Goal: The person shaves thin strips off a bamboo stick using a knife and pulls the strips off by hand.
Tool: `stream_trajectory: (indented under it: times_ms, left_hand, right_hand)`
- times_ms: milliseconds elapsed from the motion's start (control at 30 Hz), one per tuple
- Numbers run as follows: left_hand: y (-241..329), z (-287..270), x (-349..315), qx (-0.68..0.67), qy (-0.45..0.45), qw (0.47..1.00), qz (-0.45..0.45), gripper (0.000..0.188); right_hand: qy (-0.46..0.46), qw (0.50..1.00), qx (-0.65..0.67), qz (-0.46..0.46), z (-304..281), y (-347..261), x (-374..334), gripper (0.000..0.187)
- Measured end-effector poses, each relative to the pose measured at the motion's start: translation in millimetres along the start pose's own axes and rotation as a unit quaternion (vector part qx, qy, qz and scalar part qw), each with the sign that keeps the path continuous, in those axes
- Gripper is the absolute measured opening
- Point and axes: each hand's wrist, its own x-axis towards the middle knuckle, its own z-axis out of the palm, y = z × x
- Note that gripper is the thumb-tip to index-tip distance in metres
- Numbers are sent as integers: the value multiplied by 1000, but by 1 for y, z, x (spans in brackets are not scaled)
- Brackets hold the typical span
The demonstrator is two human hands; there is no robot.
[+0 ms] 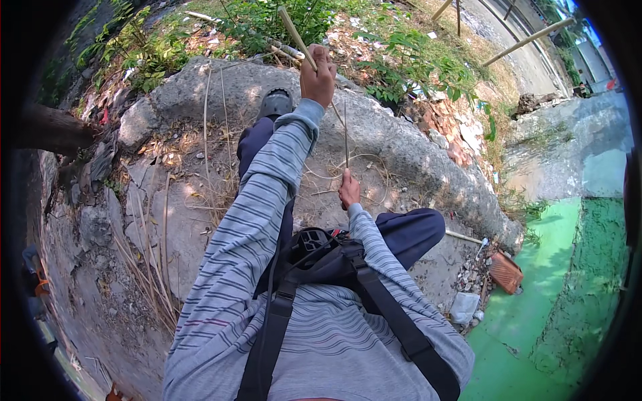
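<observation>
My left hand (318,79), stretched out at the upper middle, is closed around a pale bamboo strip (295,35). The strip slants from the far end down past the fist, and its lower part thins toward the middle. Closer to my body, my right hand (348,190) grips a thin, straight, blade-like tool (346,144) that points away from me. It looks like a knife seen edge-on, but its exact kind cannot be made out. The strip's lower end meets or passes close to this tool; contact is unclear. A thin curled strip (386,175) lies on the ground beyond my right hand.
Several long bamboo strips (165,234) lie at left. A low concrete ledge (414,157) curves across the front, with leafy plants (408,67) behind. An orange-brown ridged piece (506,273) and a clear plastic container (465,307) lie at right beside green-painted ground (521,334).
</observation>
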Motion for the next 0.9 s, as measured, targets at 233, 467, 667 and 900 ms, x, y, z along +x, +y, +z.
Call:
stream_trajectory:
  times_ms: [233, 467, 667, 900]
  left_hand:
    - [-4, -1, 1, -14, 1, 1000, -10, 34]
    - [-4, -6, 0, 12, -4, 1000, 3, 34]
    - [-2, 5, 0, -7, -1, 1000, 3, 34]
    - [-2, -1, -3, -28, 2, 999, -26, 30]
  right_hand:
    - [-71, 961, 154, 217, -10, -7, 12, 69]
    - [-38, 983, 175, 46, -10, -49, -9, 66]
    - [-12, 984, 22, 174, -13, -20, 19, 69]
    - [-36, 983, 126, 131, -16, -39, 8, 67]
